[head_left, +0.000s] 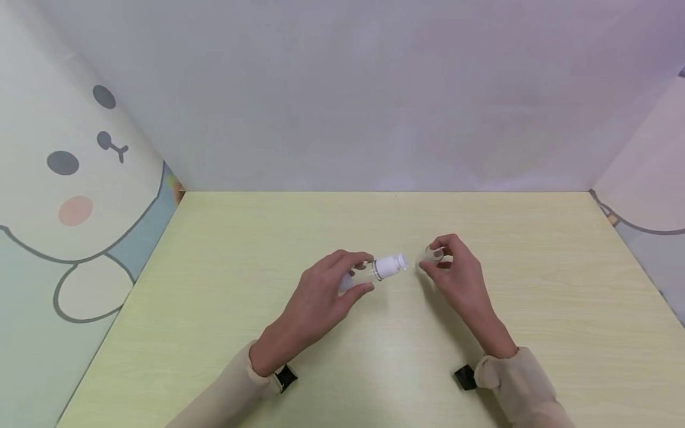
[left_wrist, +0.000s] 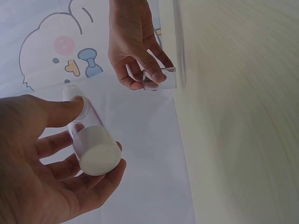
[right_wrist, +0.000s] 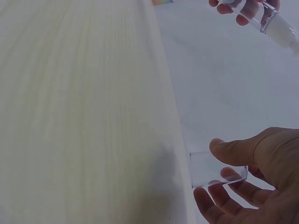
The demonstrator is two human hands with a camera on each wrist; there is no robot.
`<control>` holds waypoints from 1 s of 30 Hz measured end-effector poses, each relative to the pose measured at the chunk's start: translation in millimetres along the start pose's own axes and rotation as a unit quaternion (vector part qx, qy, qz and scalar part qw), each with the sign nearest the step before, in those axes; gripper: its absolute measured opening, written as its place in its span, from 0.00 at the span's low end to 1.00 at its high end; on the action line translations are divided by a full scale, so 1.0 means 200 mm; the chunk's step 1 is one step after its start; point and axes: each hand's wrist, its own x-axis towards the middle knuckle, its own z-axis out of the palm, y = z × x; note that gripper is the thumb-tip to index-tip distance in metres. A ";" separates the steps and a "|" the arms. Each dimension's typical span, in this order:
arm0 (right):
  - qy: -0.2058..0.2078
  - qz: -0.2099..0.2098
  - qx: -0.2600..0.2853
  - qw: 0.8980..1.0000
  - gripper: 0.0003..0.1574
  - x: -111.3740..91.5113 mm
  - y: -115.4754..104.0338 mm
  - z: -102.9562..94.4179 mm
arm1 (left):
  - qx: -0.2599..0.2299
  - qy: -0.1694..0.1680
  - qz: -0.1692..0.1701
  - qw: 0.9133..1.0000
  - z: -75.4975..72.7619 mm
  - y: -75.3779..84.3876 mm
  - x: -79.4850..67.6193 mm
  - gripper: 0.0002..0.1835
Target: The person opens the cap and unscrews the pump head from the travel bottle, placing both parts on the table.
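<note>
My left hand (head_left: 323, 291) grips a small clear pump bottle (head_left: 386, 266) by its body, tilted so the white pump top points right. In the left wrist view the white base of the bottle (left_wrist: 99, 151) faces the camera, with the thumb across the upper body and the fingers beneath. To the right, my right hand (head_left: 459, 276) pinches a clear cylindrical cap (right_wrist: 205, 170) between thumb and fingers. The cap is apart from the bottle, a short way beyond the pump top, and both are held above the table.
The pale wood-grain table (head_left: 241, 238) ends at a plain whitish back wall (head_left: 374, 107). Side panels with cartoon animals (head_left: 75, 166) stand at left and right. A black wrist device (head_left: 286, 377) sits at the left cuff and a black one (head_left: 465, 377) at the right.
</note>
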 end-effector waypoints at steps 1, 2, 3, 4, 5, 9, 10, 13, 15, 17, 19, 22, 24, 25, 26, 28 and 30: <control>-0.003 0.003 0.000 1.000 0.25 0.00 0.00 0.00 | 0.000 -0.001 -0.001 1.000 0.00 0.00 0.00 0.21; -0.006 0.005 0.001 1.000 0.25 0.00 0.00 0.00 | 0.000 -0.002 -0.002 1.000 0.00 0.00 0.00 0.21; -0.009 0.007 0.001 1.000 0.25 0.00 0.00 0.00 | -0.001 -0.002 -0.002 1.000 0.00 0.00 0.00 0.21; -0.012 0.009 0.001 1.000 0.25 0.00 0.00 0.01 | 0.000 -0.003 -0.003 1.000 0.00 0.00 0.00 0.21; -0.014 0.010 0.000 1.000 0.25 0.00 0.01 0.01 | 0.000 -0.003 -0.004 1.000 0.00 0.00 0.00 0.21; -0.018 0.008 -0.003 1.000 0.25 0.00 0.01 0.01 | 0.000 -0.003 -0.004 1.000 0.00 0.00 0.00 0.21; -0.018 0.008 -0.004 1.000 0.25 0.00 0.02 0.01 | 0.000 -0.003 -0.004 1.000 0.00 0.00 0.00 0.21; -0.019 0.006 -0.007 1.000 0.25 0.00 0.02 0.02 | -0.001 -0.004 -0.003 1.000 0.00 0.00 0.00 0.21; -0.019 0.006 -0.009 1.000 0.25 0.00 0.02 0.02 | -0.002 -0.004 -0.003 1.000 0.00 0.00 0.00 0.21; -0.020 0.006 -0.011 1.000 0.25 0.00 0.02 0.02 | 0.000 -0.005 -0.003 1.000 0.00 0.00 0.00 0.21; -0.021 0.008 -0.010 1.000 0.25 0.00 0.02 0.01 | 0.002 -0.006 -0.004 1.000 0.00 0.00 0.00 0.21; -0.025 0.011 -0.009 1.000 0.24 0.01 0.01 0.01 | 0.004 -0.007 -0.005 1.000 0.00 0.00 0.00 0.21; -0.027 0.012 -0.010 1.000 0.24 0.00 0.01 0.01 | 0.005 -0.007 -0.005 1.000 0.00 0.00 0.00 0.21; -0.028 0.012 -0.013 0.999 0.24 0.00 0.01 0.01 | 0.005 -0.007 -0.005 1.000 0.00 0.00 0.00 0.21; -0.029 0.011 -0.014 0.999 0.24 0.00 0.01 0.01 | 0.006 -0.006 -0.006 1.000 0.00 0.00 0.00 0.22; -0.028 0.010 -0.018 0.999 0.24 0.00 0.01 0.01 | 0.006 -0.006 -0.006 1.000 0.00 0.00 0.00 0.21; -0.027 0.006 -0.022 0.999 0.24 0.00 0.01 0.01 | 0.006 -0.005 -0.005 1.000 0.00 0.00 0.00 0.21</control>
